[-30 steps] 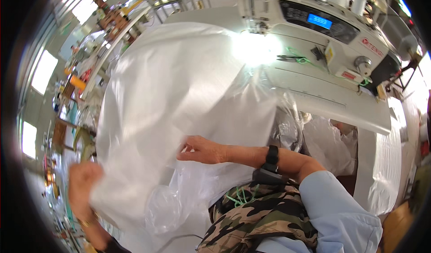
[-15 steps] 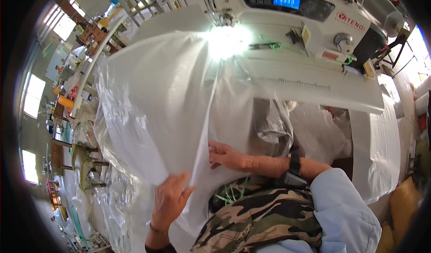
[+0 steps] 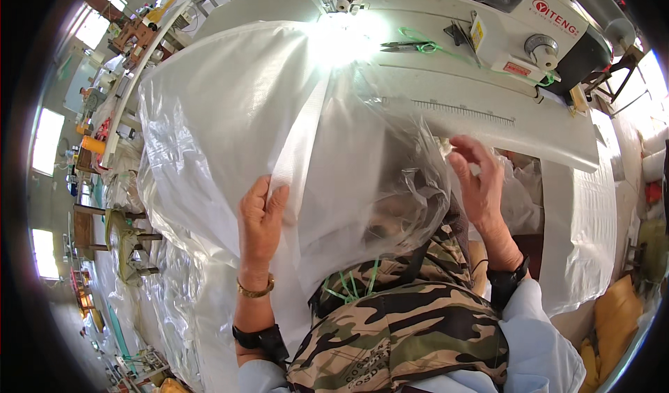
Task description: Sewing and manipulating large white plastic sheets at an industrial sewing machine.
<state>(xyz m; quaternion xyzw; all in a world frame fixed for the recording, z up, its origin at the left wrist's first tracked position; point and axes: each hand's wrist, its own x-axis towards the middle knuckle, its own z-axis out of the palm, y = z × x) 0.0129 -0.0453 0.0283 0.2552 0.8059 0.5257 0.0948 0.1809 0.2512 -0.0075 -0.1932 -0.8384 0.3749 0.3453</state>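
Observation:
A large translucent plastic sheet spreads from the sewing machine down over my lap. Its white folded edge runs up to the lit needle area, where glare hides the needle and presser foot. My left hand pinches this edge between thumb and fingers. Off to the right, my right hand is raised with its fingers apart and curved, holding nothing, beside the sheet's clear, crumpled right side.
Dark thread snips with a green cord lie on the machine bed, right of the light. A printed ruler scale marks the table's front. More plastic sheeting hangs at the right. A stool stands at the left.
My right hand has left the sheet and moved right and up. My left hand has moved up along the folded edge, which now shows as a wider white strip.

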